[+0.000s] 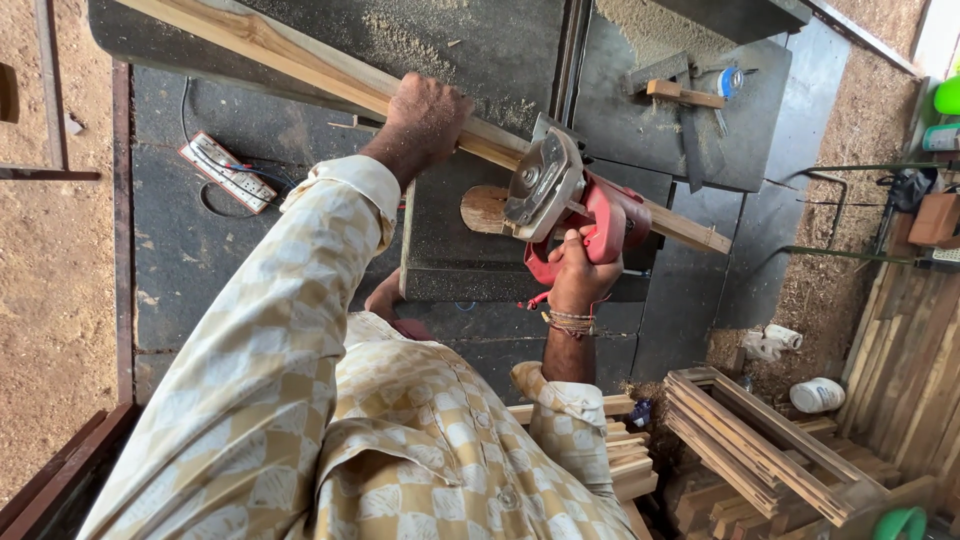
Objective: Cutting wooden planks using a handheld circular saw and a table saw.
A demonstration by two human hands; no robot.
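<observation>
Saw on the plank

Plank of pale wood lies slantwise across the dark counter. The left hand presses it down, fingers curled over its edge. The right hand has fingers wrapped around the red circular saw resting on the plank.

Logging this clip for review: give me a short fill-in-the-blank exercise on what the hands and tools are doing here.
1. The left hand presses on a long wooden ____.
2. The right hand holds a power saw whose body is ____ in colour.
3. On the bench, left of the sleeve, lies a white power ____.

Missing words: plank; red; strip
</observation>
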